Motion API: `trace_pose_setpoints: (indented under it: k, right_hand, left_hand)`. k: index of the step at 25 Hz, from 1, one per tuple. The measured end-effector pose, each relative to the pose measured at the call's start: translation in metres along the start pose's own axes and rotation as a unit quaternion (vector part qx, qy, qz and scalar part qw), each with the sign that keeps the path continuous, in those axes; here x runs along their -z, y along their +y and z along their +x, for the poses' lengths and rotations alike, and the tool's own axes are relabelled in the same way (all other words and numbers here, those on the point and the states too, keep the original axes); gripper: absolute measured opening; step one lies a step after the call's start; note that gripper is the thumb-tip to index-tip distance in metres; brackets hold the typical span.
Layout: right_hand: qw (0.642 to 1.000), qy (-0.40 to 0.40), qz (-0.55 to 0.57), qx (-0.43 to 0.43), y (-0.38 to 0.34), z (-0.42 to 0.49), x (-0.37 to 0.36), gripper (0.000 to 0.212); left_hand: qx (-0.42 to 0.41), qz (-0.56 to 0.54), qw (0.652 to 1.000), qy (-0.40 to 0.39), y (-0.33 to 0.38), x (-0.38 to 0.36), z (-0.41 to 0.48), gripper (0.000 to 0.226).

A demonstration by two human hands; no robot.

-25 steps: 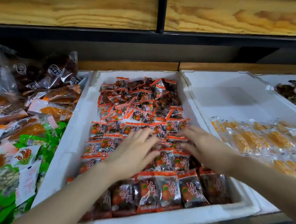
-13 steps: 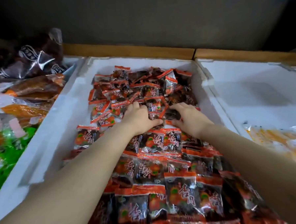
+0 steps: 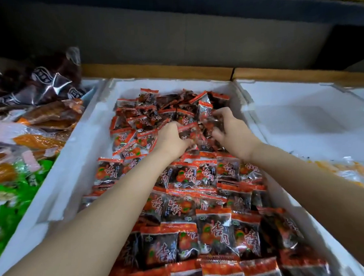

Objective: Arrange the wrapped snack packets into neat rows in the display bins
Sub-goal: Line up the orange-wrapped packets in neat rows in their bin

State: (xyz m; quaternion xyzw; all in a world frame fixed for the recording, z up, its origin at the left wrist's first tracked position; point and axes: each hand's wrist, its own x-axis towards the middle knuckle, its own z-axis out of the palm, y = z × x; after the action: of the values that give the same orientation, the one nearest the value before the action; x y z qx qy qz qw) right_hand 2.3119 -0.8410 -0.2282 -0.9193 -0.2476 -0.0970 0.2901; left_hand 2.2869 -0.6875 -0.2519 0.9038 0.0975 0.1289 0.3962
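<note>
Item, nearest: snack packets (image 3: 215,235), glossy clear film over dark fruit pieces, orange-red sealed header strips, white and red printed characters. They lie overlapped in straight rows across the near half of the middle bin (image 3: 86,147).
Item: middle bin, white foam, thick matte walls, chipped rim.
Item: two bare forearms reaching over the rows to the bin's centre.
Item: left hand (image 3: 172,138), palm down, grip clenched, fingers curled into the loose packets (image 3: 146,112) and bunching several.
Item: right hand (image 3: 231,133), just beside the left, grip closed, fingers and thumb curled round loose packets from the same heap.
Item: loose packets, same kind, tumbled at all angles over the far half of the bin.
Item, right: second foam bin (image 3: 298,119), with yellow packets (image 3: 355,168) at its near edge, blurred.
Item, left: green packets (image 3: 17,193), orange-brown packets (image 3: 49,117), and dark bags with silver print (image 3: 47,81) farther back.
Item, farthest: wooden rail (image 3: 152,69) behind the bins; grey back panel (image 3: 171,37) above, dim.
</note>
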Motion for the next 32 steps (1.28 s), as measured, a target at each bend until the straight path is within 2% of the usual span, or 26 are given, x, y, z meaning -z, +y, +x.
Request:
trace_pose_setpoints:
  k: [1,2,4,5,6,8,10,13,14,17,18,20,23,26,28,30,32]
  right_hand:
    - [0.996,0.013,0.081,-0.026,-0.008,-0.008,0.007,0.031]
    - [0.977,0.007,0.2,-0.071,-0.015,-0.017,0.015,0.026]
    - [0.881,-0.057,0.443,-0.16,-0.027,-0.04,0.028,0.024]
    - [0.838,-0.088,0.508,-0.178,-0.03,-0.053,0.034,0.023]
    - [0.817,-0.108,0.537,-0.182,-0.031,-0.065,0.039,0.022]
    - [0.804,-0.119,0.554,-0.178,-0.031,-0.087,0.045,0.021]
    - [0.817,-0.115,0.538,-0.172,-0.027,-0.106,0.049,0.026]
    - [0.846,-0.107,0.493,-0.172,-0.021,-0.132,0.055,0.058]
    - [0.86,-0.108,0.472,-0.163,-0.02,-0.14,0.059,0.058]
    - [0.902,-0.119,0.401,-0.112,-0.017,-0.161,0.074,0.019]
    - [0.918,-0.115,0.368,-0.093,-0.019,-0.167,0.079,0.017]
    - [0.942,-0.096,0.312,-0.075,-0.015,-0.174,0.086,0.023]
    - [0.944,-0.068,0.294,-0.133,-0.009,-0.187,0.094,0.028]
    - [0.98,-0.114,0.126,-0.103,-0.005,-0.201,0.107,0.028]
    - [0.985,-0.156,0.034,-0.07,-0.001,-0.208,0.114,0.025]
    - [0.98,-0.19,-0.005,-0.062,0.004,-0.212,0.119,0.024]
    - [0.98,-0.187,-0.004,-0.065,0.011,-0.214,0.119,0.027]
  left_hand:
    - [-0.01,-0.026,0.999,0.028,0.005,0.006,-0.008,0.039]
    - [-0.021,-0.052,0.997,0.053,0.011,0.011,-0.017,0.035]
    - [-0.036,-0.108,0.99,0.082,0.021,0.018,-0.042,0.031]
    - [-0.037,-0.139,0.986,0.083,0.026,0.02,-0.057,0.032]
    - [-0.036,-0.173,0.981,0.076,0.03,0.019,-0.072,0.033]
    - [-0.028,-0.242,0.968,0.053,0.036,0.015,-0.1,0.029]
    - [-0.013,-0.27,0.962,0.04,0.043,0.011,-0.125,0.03]
    - [0.0,-0.29,0.957,0.006,0.058,0.008,-0.156,0.041]
    - [0.007,-0.295,0.955,-0.004,0.062,0.007,-0.162,0.049]
    - [0.008,-0.269,0.963,-0.026,0.072,0.006,-0.177,0.061]
    - [0.007,-0.257,0.965,-0.041,0.075,0.005,-0.181,0.06]
    - [-0.007,-0.243,0.968,-0.062,0.081,0.005,-0.19,0.042]
    - [-0.002,-0.262,0.963,-0.061,0.083,0.002,-0.2,0.032]
    - [0.005,-0.288,0.956,-0.053,0.08,0.001,-0.207,0.045]
    - [0.008,-0.283,0.958,-0.052,0.073,-0.001,-0.213,0.056]
    - [0.012,-0.276,0.959,-0.058,0.066,0.0,-0.218,0.059]
    - [0.009,-0.273,0.96,-0.064,0.058,-0.001,-0.222,0.056]
